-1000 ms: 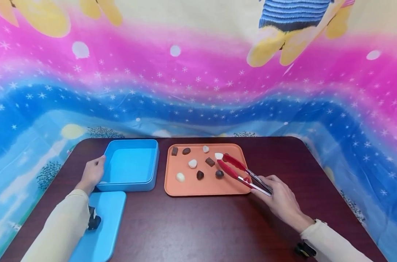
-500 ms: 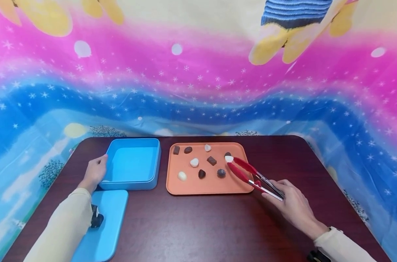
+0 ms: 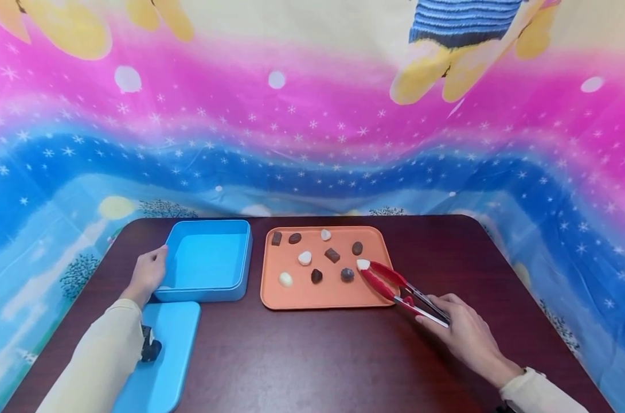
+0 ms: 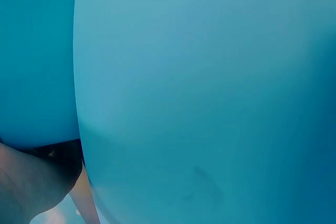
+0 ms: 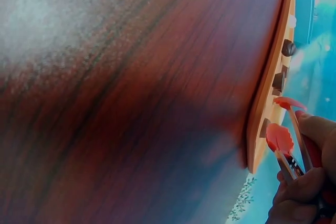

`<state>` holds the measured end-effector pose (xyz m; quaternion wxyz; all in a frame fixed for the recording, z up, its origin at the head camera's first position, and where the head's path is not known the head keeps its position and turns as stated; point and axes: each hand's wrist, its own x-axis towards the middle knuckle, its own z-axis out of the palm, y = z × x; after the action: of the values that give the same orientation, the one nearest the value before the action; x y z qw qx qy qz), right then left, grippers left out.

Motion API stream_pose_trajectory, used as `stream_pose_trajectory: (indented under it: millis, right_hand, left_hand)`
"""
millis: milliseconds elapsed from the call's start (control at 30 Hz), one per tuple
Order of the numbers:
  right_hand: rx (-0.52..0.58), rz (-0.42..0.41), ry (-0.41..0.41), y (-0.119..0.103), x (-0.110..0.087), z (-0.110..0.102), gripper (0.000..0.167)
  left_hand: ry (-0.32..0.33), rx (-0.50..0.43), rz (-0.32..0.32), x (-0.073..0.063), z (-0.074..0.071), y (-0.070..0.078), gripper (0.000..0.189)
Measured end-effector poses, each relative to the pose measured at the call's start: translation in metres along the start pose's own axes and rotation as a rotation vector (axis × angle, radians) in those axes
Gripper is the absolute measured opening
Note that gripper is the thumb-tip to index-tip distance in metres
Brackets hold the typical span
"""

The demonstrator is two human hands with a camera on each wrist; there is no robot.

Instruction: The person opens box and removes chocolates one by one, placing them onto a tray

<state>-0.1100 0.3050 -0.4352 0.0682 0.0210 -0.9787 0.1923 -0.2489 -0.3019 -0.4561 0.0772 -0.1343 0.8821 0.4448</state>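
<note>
My right hand (image 3: 467, 332) holds the tongs (image 3: 395, 287), metal with red tips, over the right side of the orange tray (image 3: 302, 298). A white chocolate (image 3: 363, 264) shows at the tong tips; in the right wrist view those red tips (image 5: 280, 137) stand apart. Just beyond lies a dark oval chocolate (image 3: 357, 248), and a round dark chocolate (image 3: 347, 275) is to the left. My left hand (image 3: 148, 272) grips the left wall of the blue box (image 3: 201, 294), which holds nothing. In the left wrist view, blue plastic (image 4: 199, 77) fills most of the picture.
Several more chocolates, such as a brown block (image 3: 332, 255) and a white heart (image 3: 304, 258), are spread over the tray. A flat blue lid (image 3: 173, 344) lies under my left forearm. A patterned cloth (image 3: 312, 172) hangs behind the dark wooden table (image 3: 292, 355).
The tongs and right hand have shifted right and somewhat nearer to me. The white chocolate moved with the tips, uncovering the dark oval one. My left hand stays on the box.
</note>
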Motion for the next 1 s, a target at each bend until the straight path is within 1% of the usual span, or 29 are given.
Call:
stream_pose_trajectory:
  millis: [300,567,767,1000]
  right_hand:
    - [-0.007,0.002,-0.014,0.001,-0.003,0.002,0.060]
    - [-0.008,0.026,-0.034,0.002,-0.001,0.000,0.061]
    - [-0.016,0.039,-0.046,0.002,-0.003,0.000,0.071]
    - [-0.037,0.088,-0.038,0.003,-0.001,-0.008,0.091]
  left_hand:
    - [-0.010,0.005,-0.014,-0.001,0.000,-0.002,0.074]
    - [-0.004,0.007,-0.006,-0.001,-0.003,0.000,0.074]
    - [0.004,0.007,-0.023,-0.001,-0.003,-0.001,0.074]
    - [0.004,-0.007,-0.007,0.001,-0.002,0.000,0.073]
